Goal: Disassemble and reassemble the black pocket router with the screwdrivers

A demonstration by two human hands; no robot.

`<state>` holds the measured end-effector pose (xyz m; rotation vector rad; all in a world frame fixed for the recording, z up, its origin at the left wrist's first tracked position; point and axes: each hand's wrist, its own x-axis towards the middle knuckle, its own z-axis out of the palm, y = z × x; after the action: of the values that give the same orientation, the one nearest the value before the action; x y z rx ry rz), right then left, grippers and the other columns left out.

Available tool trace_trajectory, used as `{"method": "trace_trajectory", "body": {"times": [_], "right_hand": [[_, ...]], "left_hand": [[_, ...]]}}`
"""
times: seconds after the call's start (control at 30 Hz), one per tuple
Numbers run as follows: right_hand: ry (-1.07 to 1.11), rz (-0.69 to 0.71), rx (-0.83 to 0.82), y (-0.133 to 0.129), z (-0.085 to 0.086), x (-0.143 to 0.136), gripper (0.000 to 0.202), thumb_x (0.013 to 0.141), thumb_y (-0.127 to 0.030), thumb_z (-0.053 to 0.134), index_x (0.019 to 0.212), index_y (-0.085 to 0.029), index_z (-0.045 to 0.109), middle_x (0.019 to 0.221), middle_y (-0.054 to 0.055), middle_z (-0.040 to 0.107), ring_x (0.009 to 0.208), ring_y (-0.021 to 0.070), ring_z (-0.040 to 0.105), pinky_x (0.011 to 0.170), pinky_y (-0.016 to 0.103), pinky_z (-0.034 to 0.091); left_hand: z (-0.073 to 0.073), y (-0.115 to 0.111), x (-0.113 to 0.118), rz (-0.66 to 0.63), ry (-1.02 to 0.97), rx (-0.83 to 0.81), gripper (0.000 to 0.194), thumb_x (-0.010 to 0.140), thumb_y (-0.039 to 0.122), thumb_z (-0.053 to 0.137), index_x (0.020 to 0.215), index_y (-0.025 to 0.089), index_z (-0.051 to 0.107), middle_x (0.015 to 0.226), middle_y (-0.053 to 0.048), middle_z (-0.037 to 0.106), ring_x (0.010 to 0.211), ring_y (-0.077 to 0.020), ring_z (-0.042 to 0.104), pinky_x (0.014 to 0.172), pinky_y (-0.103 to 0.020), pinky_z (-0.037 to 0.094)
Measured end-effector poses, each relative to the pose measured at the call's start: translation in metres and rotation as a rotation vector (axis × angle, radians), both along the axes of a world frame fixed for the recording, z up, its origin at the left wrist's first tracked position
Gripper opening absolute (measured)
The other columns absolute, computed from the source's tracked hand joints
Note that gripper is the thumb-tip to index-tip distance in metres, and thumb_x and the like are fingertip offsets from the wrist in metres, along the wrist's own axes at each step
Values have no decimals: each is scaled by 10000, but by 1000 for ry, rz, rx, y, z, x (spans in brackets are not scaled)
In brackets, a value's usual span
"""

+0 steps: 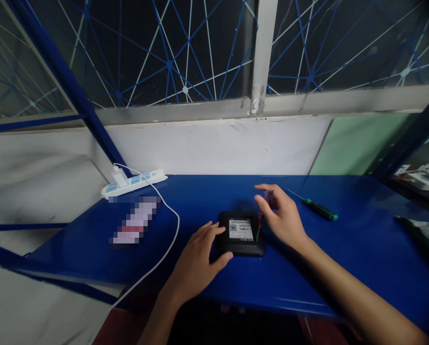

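A flat black device (241, 247) with a white printed label (240, 230) lies on the blue table. My left hand (202, 256) rests at its left side, thumb and fingers apart, steadying the near left edge. In my right hand (281, 215) is a screwdriver (260, 218) with a clear reddish-purple handle, held upright between thumb and fingers. Its thin shaft points down to the device's right side, close to the label's lower right corner. Whether the tip sits in a screw is too small to tell. A second screwdriver (320, 209), green and black, lies to the right.
At the back left stands a white power strip (135, 183) with a charger (120, 176) plugged in. Its white cable (178, 225) loops over the table and off the front edge. A blurred-out flat item (137, 223) lies nearby. A plastic bag (424, 235) is at the far right.
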<state>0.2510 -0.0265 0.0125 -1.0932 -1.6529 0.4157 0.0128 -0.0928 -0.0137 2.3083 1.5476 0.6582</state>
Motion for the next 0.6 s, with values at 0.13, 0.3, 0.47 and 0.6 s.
{"method": "trace_trajectory", "body": {"times": [0.13,0.3,0.47,0.6], "right_hand": [[73,107,-39,-1,1,2,366,1011,-413,407,1291,-253,580,1019,54,649,681,155,664,678,351,559],[77,69,-98,2,-3,2,434,974,-418,499,1367,-236,528,991,61,680,670,169,678,647,349,562],[-12,13,-38,2,-3,0,392,936,-440,575,1274,-242,594,988,63,665,704,174,649,666,349,549],[-40,64,-23,-1,-1,1,403,976,-361,492,1365,-272,548,1002,55,649,712,163,631,692,358,549]], "left_hand": [[-1,0,0,-1,1,-3,459,911,373,635,1335,270,492,1459,-78,530,1405,-305,431,1135,-545,395],[-2,0,0,-6,-1,-14,466,918,373,628,1346,263,482,1465,-77,520,1418,-298,409,1144,-541,384],[-2,-1,0,-2,5,-6,469,919,360,630,1351,257,478,1467,-83,515,1411,-299,419,1141,-551,385],[-3,-1,-1,-12,2,24,464,913,351,638,1342,266,483,1450,-76,535,1397,-298,440,1132,-547,401]]}}
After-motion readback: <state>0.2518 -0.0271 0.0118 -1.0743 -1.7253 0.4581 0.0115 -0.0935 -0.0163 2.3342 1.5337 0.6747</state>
